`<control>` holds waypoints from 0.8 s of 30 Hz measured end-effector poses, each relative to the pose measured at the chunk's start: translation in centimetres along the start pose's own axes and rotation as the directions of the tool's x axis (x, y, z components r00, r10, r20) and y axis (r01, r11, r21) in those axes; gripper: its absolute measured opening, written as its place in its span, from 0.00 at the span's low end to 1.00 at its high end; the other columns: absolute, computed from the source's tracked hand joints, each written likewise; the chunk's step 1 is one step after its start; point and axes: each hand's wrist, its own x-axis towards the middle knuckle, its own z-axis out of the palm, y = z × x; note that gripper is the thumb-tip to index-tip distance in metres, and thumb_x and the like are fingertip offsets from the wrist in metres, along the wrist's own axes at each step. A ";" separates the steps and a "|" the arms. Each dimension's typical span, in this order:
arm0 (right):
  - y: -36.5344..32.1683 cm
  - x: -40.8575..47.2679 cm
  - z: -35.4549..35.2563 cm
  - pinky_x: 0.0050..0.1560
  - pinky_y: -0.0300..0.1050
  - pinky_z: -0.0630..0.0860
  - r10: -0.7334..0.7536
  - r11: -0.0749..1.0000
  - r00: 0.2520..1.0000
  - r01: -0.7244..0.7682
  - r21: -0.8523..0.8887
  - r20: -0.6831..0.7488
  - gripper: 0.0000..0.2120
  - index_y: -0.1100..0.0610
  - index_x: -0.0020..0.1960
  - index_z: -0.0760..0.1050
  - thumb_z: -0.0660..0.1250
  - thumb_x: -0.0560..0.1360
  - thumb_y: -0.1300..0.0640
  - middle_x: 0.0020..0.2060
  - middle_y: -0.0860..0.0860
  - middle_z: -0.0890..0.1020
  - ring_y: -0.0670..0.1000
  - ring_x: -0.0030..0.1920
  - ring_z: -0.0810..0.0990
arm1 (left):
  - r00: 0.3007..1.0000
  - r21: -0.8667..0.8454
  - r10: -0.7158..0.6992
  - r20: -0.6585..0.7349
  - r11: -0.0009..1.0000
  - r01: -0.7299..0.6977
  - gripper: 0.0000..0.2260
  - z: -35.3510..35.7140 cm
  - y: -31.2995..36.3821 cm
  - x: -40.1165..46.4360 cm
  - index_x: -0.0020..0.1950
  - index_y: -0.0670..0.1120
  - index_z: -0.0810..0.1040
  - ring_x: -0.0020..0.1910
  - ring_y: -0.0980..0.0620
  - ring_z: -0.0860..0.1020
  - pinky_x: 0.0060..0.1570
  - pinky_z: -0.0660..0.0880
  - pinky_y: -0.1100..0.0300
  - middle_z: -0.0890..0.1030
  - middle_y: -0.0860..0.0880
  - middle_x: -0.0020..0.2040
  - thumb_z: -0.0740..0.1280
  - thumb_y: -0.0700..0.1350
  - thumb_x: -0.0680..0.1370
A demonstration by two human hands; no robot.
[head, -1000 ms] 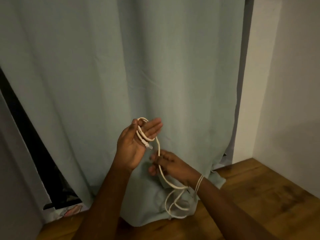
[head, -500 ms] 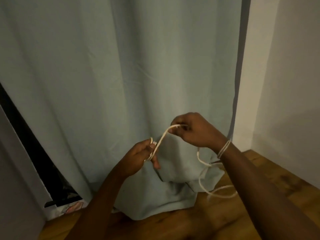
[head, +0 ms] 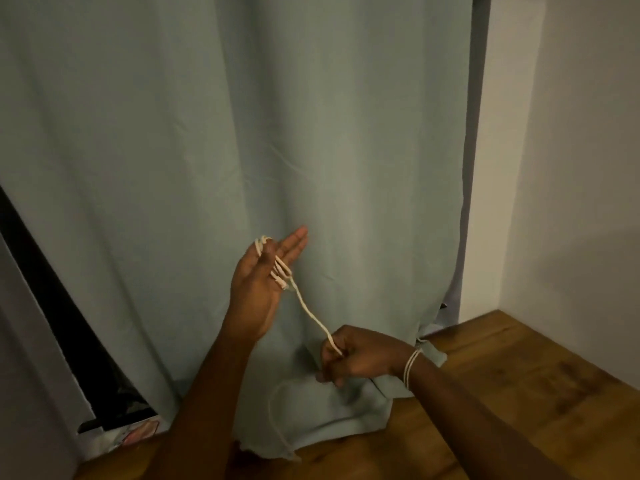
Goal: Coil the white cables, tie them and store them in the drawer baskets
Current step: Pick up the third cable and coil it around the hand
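A few cable (head: 311, 315) turns are wound on the flat left hand (head: 258, 289); the right hand (head: 356, 358) pinches the slack; tying and storing remain.

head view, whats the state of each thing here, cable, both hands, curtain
white cable: partly coiled, loops wound round the left hand's thumb, a strand running down to the right hand, a loose tail hanging below
left hand: raised, palm open, fingers straight
right hand: grip pinched on the cable strand
cord on the right wrist: wrapped round
curtain: drawn, hem bunched on the wooden floor
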 end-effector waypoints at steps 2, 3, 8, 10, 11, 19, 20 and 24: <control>-0.1 -0.7 -0.7 0.42 0.41 0.76 -0.046 0.992 0.996 0.036 -0.119 -0.079 0.09 0.62 0.39 0.78 0.72 0.73 0.58 0.34 0.56 0.82 0.45 0.33 0.77 | 1.000 0.616 0.006 0.018 0.787 -0.015 0.12 -1.6 -1.3 -0.6 0.57 0.53 0.79 0.69 0.49 0.72 0.72 0.63 0.56 0.76 0.45 0.68 0.56 0.49 0.84; -0.6 -0.9 -1.4 0.40 0.43 0.77 -0.082 0.978 0.989 0.056 -0.201 -0.127 0.07 0.61 0.38 0.77 0.72 0.72 0.59 0.32 0.54 0.80 0.46 0.33 0.77 | 0.996 0.824 -0.064 0.055 0.566 -0.009 0.13 -2.6 -2.3 -1.1 0.64 0.53 0.76 0.70 0.51 0.71 0.71 0.61 0.61 0.75 0.47 0.68 0.56 0.49 0.83; -2.4 -0.6 -5.8 0.36 0.43 0.76 -0.257 0.919 0.876 0.091 -0.384 -0.408 0.05 0.50 0.40 0.80 0.70 0.74 0.53 0.31 0.44 0.79 0.41 0.31 0.77 | 0.940 0.920 -0.341 0.013 0.373 0.123 0.19 -3.9 -4.2 -3.5 0.64 0.36 0.72 0.63 0.46 0.76 0.67 0.62 0.63 0.80 0.42 0.59 0.59 0.50 0.83; -2.6 -0.2 -6.8 0.38 0.42 0.76 -0.297 0.940 0.822 0.162 -0.300 -0.487 0.06 0.53 0.45 0.83 0.70 0.76 0.51 0.35 0.46 0.82 0.43 0.34 0.79 | 0.891 0.742 -0.446 0.081 0.624 0.245 0.19 -2.6 -3.4 -3.6 0.55 0.36 0.75 0.43 0.44 0.82 0.56 0.74 0.53 0.81 0.40 0.39 0.59 0.52 0.82; -2.3 0.1 -7.2 0.39 0.42 0.76 -0.280 0.957 0.806 0.193 -0.216 -0.521 0.07 0.54 0.46 0.83 0.70 0.77 0.51 0.36 0.47 0.84 0.45 0.36 0.80 | 0.870 0.608 -0.473 0.136 0.733 0.304 0.16 -1.9 -2.9 -3.7 0.52 0.37 0.76 0.33 0.45 0.79 0.47 0.76 0.53 0.76 0.40 0.31 0.59 0.51 0.82; -1.1 2.0 -1.8 0.39 0.39 0.77 -0.057 0.949 0.936 0.159 0.272 -0.348 0.08 0.54 0.45 0.80 0.64 0.80 0.62 0.35 0.51 0.81 0.44 0.34 0.79 | 0.982 -0.363 -0.187 0.017 0.914 0.180 0.15 2.5 0.8 -2.3 0.41 0.41 0.81 0.26 0.53 0.76 0.57 0.79 0.52 0.76 0.51 0.26 0.58 0.45 0.79; -1.3 2.0 -0.8 0.41 0.45 0.78 -0.029 0.946 0.977 0.095 0.309 -0.212 0.04 0.59 0.48 0.80 0.66 0.78 0.60 0.37 0.55 0.82 0.48 0.36 0.80 | 0.984 -0.390 -0.169 -0.053 0.911 0.135 0.17 2.5 1.0 -1.8 0.40 0.41 0.83 0.33 0.51 0.82 0.57 0.79 0.52 0.82 0.48 0.32 0.56 0.45 0.78; -3.4 0.8 0.5 0.50 0.54 0.80 0.106 0.971 0.966 -0.152 0.184 0.237 0.23 0.65 0.54 0.80 0.72 0.70 0.48 0.45 0.62 0.85 0.53 0.43 0.83 | 0.994 -0.094 -0.027 -0.107 0.995 0.017 0.13 1.7 -0.1 -1.0 0.49 0.42 0.76 0.63 0.43 0.78 0.63 0.75 0.54 0.81 0.39 0.61 0.53 0.41 0.83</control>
